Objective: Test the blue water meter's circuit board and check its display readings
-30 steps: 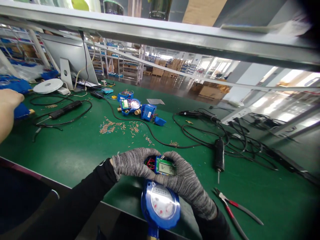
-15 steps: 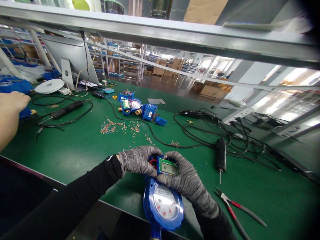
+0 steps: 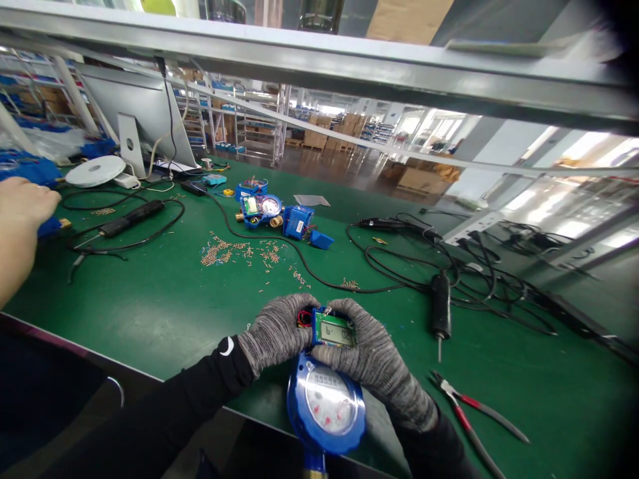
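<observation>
Both my hands wear grey knit gloves and meet at the near edge of the green bench. My left hand (image 3: 277,332) is closed round the left side of a blue water meter (image 3: 327,406), next to its red wires. My right hand (image 3: 372,362) grips the right side and presses on the small green display board (image 3: 333,330) at the meter's top. The round dial of the meter faces me, below the hands.
Red-handled pliers (image 3: 466,420) and a black electric screwdriver (image 3: 440,309) with tangled cables lie to the right. Several small brass screws (image 3: 239,253) and other blue meter parts (image 3: 272,213) lie mid-bench. Another person's bare hand (image 3: 20,213) reaches in at the far left.
The meter and both my hands have shifted slightly towards me and to the right. The display reading has changed. The other person's hand at the left has moved a little.
</observation>
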`<state>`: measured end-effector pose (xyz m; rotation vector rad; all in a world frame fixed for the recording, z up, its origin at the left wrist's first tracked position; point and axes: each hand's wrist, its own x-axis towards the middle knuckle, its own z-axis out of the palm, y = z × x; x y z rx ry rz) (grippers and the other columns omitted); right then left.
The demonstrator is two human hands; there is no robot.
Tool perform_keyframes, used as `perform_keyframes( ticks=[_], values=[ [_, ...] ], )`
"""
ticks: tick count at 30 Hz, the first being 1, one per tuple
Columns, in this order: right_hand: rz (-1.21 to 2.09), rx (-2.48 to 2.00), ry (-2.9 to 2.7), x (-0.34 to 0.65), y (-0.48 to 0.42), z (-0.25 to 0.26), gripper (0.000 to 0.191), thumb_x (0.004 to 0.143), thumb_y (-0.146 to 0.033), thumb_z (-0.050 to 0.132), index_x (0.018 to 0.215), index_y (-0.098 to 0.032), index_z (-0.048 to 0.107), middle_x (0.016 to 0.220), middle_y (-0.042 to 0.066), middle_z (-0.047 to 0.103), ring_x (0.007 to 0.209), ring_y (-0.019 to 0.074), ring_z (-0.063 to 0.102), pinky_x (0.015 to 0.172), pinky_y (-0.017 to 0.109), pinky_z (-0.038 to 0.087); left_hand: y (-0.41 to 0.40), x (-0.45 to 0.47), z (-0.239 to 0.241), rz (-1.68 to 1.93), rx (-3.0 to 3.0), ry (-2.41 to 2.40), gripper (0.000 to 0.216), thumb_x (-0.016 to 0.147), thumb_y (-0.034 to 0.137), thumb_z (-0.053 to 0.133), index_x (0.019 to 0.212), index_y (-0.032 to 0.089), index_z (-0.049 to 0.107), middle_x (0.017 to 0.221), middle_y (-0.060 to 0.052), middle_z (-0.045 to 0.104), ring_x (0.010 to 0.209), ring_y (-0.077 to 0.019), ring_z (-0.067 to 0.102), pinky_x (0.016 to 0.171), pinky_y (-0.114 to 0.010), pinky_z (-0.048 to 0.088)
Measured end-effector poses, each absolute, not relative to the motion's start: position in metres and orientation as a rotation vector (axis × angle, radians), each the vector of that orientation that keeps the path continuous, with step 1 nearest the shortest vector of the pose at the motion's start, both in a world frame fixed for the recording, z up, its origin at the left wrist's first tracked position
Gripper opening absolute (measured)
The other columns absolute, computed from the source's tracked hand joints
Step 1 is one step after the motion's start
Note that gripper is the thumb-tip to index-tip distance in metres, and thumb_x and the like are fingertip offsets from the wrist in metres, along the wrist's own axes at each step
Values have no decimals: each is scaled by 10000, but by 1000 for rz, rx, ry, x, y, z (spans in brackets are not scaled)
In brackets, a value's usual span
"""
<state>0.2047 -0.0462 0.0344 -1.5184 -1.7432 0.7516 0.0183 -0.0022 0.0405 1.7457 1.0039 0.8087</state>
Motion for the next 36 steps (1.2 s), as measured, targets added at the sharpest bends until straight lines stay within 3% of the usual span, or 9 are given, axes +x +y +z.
perform_keyframes(
  ticks=[4, 8, 13, 17, 21, 26, 31, 36],
  values=[
    [756, -1524, -1755, 202, -47, 38, 657, 626, -437, 855, 1166, -217, 550, 1053, 51, 652, 928, 251, 631, 807, 413, 530, -3, 24, 33, 848, 1702, 1075, 328, 692, 241, 727, 1009, 173, 675, 1036, -80, 695, 1013, -269, 621, 960, -440, 483],
    [795, -1525, -1762, 199, -48, 43, 659, 637, -421, 856, 1180, -219, 543, 1036, 47, 661, 905, 246, 641, 759, 384, 543, 2, 7, 39, 766, 1640, 915, 426, 663, 264, 767, 1059, 145, 665, 1079, -100, 695, 1036, -281, 632, 952, -436, 495],
    [755, -1509, -1783, 196, -48, 45, 659, 627, -458, 865, 1168, -221, 572, 1047, 51, 672, 911, 253, 648, 766, 384, 549, -1, -23, 61, 582, 1486, 571, 607, 715, 309, 796, 1280, 241, 584, 1365, -62, 581, 1293, -266, 498, 1123, -450, 352],
    [934, -1410, -1715, 199, -48, 45, 682, 616, -480, 876, 1155, -225, 545, 993, 44, 688, 845, 240, 668, 737, 378, 565, -7, -18, 58, 677, 1467, 627, 591, 704, 313, 826, 1249, 258, 604, 1315, -56, 610, 1239, -260, 539, 1091, -453, 386],
    [1384, -1040, -1594, 213, -50, 48, 762, 658, -527, 842, 1253, -236, 465, 1182, 81, 658, 1035, 286, 657, 881, 434, 550, -7, -8, 48, 700, 1443, 585, 566, 727, 291, 816, 1248, 256, 601, 1279, -55, 631, 1188, -247, 577, 1032, -424, 441],
    [1359, -1030, -1558, 226, -57, 53, 583, 837, -496, 679, 1340, -282, 478, 1391, 55, 544, 1255, 282, 541, 1059, 466, 443, -8, -11, 45, 702, 1470, 590, 570, 755, 314, 795, 1278, 249, 577, 1349, -61, 593, 1260, -257, 535, 1101, -441, 393],
    [1377, -990, -1503, 227, -59, 50, 519, 856, -389, 674, 1338, -309, 499, 1391, 33, 549, 1242, 253, 556, 1056, 452, 454, -14, -1, 43, 708, 1571, 689, 736, 724, 400, 808, 1362, 230, 483, 1417, -94, 524, 1290, -275, 507, 1110, -446, 400],
    [1271, -997, -1608, 232, -54, 42, 529, 860, -430, 672, 1346, -315, 499, 1421, 34, 525, 1277, 259, 527, 1090, 469, 416, -20, 14, 38, 800, 1948, 907, 802, 703, 446, 807, 1394, 244, 453, 1405, -93, 528, 1296, -294, 488, 1118, -464, 396]
  ],
)
